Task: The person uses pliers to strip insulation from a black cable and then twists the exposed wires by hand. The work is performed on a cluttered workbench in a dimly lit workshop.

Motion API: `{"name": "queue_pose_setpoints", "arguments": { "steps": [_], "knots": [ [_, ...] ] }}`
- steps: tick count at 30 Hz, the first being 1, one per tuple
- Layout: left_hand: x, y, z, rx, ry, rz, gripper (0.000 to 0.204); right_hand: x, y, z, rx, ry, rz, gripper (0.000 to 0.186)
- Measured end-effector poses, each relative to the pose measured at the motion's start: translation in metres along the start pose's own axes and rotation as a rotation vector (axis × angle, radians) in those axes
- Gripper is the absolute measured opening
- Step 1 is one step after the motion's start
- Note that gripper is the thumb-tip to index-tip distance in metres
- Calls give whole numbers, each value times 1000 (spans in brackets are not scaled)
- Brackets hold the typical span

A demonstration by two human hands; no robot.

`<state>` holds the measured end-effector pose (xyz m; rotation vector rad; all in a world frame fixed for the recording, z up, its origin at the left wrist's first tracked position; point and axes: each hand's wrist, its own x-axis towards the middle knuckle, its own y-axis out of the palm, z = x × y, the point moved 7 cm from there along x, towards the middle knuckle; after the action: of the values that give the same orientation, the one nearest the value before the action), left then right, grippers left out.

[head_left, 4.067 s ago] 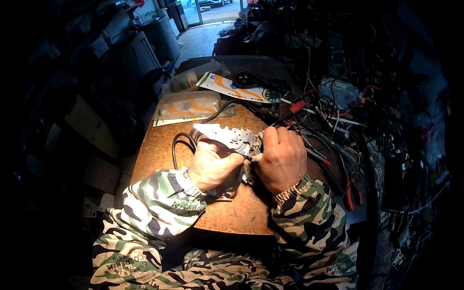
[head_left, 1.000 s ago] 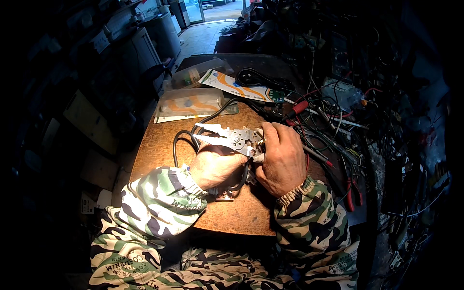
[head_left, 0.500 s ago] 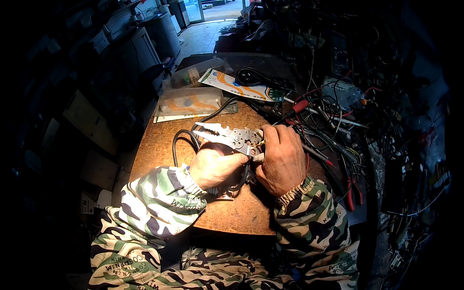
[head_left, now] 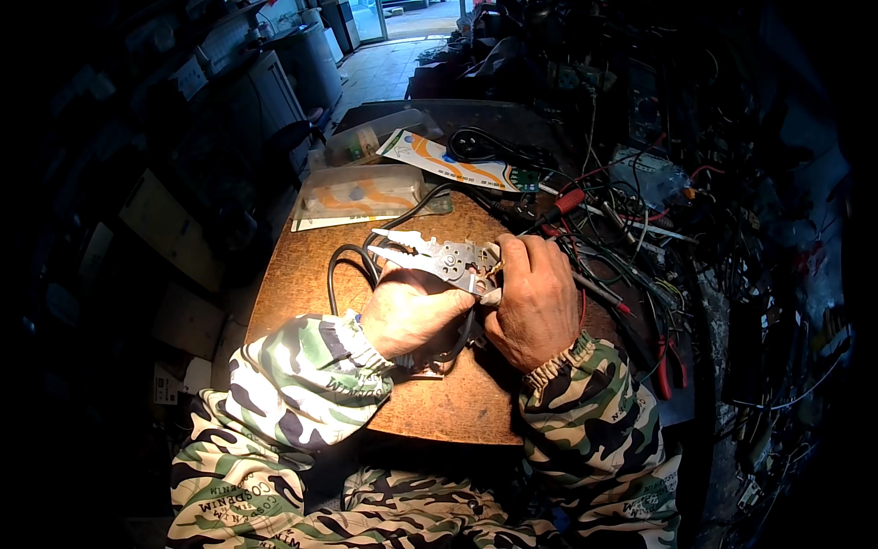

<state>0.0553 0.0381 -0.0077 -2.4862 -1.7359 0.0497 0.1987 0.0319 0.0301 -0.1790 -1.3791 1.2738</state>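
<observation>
My right hand (head_left: 535,297) is closed around the handle end of silver wire-stripping pliers (head_left: 450,261). Their toothed jaws point left and stand slightly apart, over my left hand (head_left: 413,316). That hand is closed, its thumb stretched toward the pliers' handle end, and it appears to grip a black cable (head_left: 465,335) that shows just below the thumb. A small brassy bit (head_left: 495,272) sits between the pliers and my right fingers. What the hidden fingers of both hands touch cannot be seen.
Clear plastic packaging (head_left: 361,190) and an orange-white card (head_left: 453,163) lie on the far side of the wooden table (head_left: 448,412). A coiled black cord (head_left: 471,145) lies behind them. Right of my hand are a red-handled probe (head_left: 562,206), tangled wires and red-handled pliers (head_left: 670,366).
The pliers have tilted slightly and their jaw tips have shifted a little up and to the right. Both hands have otherwise stayed nearly in place.
</observation>
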Motion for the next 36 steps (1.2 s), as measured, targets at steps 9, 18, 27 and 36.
{"name": "queue_pose_setpoints", "arguments": {
  "steps": [9, 18, 27, 36],
  "knots": [
    [-4, -5, -3, 40, 57, -76, 29, 3, 0, 4, 30, -38, -40, 54],
    [0, -8, 13, 30, 12, -109, 29, 1, 1, 1, 11, -17, -7, 50],
    [-3, -8, 5, 22, 15, -108, 25, 3, 1, 4, -15, -29, -12, 36],
    [-2, -7, 4, 4, 26, -103, 24, 2, 2, 3, -20, -30, -11, 27]
  ]
}}
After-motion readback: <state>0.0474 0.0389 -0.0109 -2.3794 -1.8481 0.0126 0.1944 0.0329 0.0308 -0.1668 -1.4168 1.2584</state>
